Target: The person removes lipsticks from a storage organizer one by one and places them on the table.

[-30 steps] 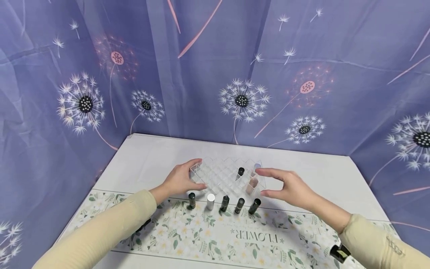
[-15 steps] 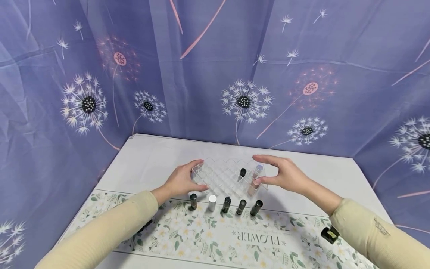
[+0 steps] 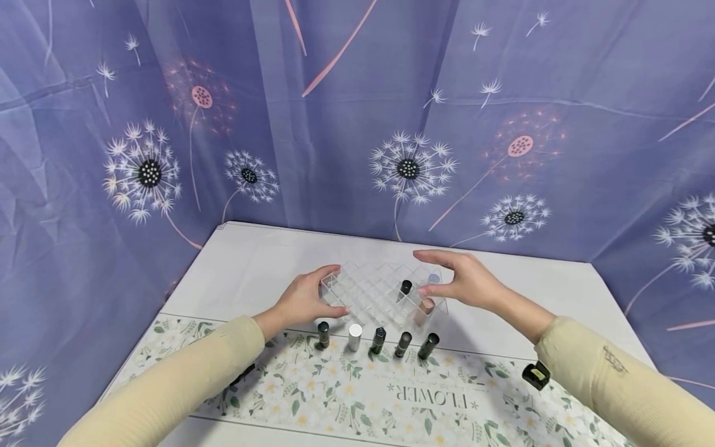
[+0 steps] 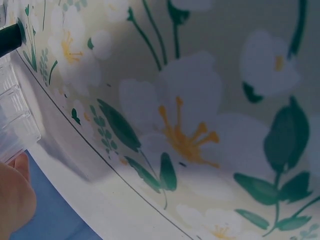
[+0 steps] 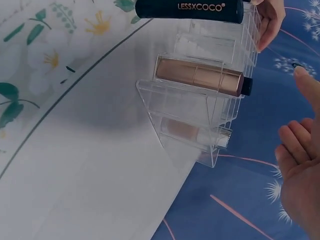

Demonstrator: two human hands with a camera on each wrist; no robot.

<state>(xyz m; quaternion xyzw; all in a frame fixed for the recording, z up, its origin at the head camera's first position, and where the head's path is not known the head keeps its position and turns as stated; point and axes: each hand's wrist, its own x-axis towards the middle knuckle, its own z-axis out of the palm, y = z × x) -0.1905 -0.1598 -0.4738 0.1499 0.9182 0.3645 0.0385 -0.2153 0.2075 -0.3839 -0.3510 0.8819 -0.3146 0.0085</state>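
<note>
On my screen I see a pale yellow left sleeve [image 3: 179, 379] and a matching right sleeve [image 3: 631, 400] with a dark, scribbly mark [image 3: 616, 359].

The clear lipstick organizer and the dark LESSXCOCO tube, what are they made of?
Clear lipstick organizer: probably glossy plastic, like acrylic; its walls are see-through with shiny edges. Dark LESSXCOCO tube: smooth, perhaps plastic or painted metal; its even surface hides which.
</note>
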